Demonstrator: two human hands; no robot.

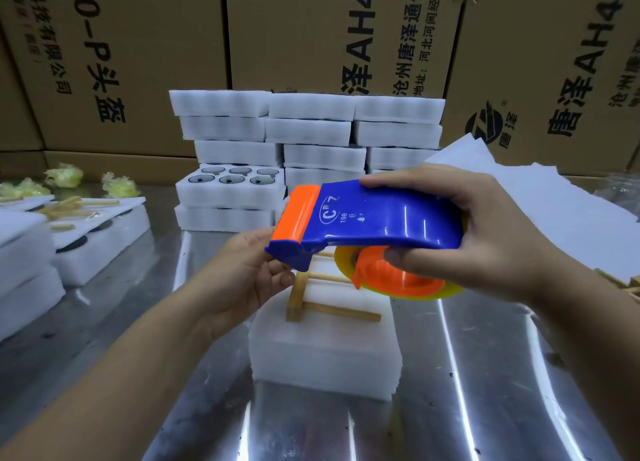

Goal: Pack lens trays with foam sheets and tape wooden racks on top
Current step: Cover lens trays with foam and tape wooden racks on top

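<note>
1. The right hand clamps the one tape dispenser, with digits above and below its blue body.
2. The left hand curls at the dispenser's front corner, probably seeking the tape end. I cannot tell if it pinches anything.
3. Both hover over one wooden rack lying on one covered foam tray, placed close for taping.
4. Behind, one uncovered tray shows six lenses, and three yellow wads lie at the far left.

My right hand grips the tape dispenser from above, thumb underneath. My left hand, palm up, fingers curled, touches its front end; a pinch I cannot confirm.
</note>
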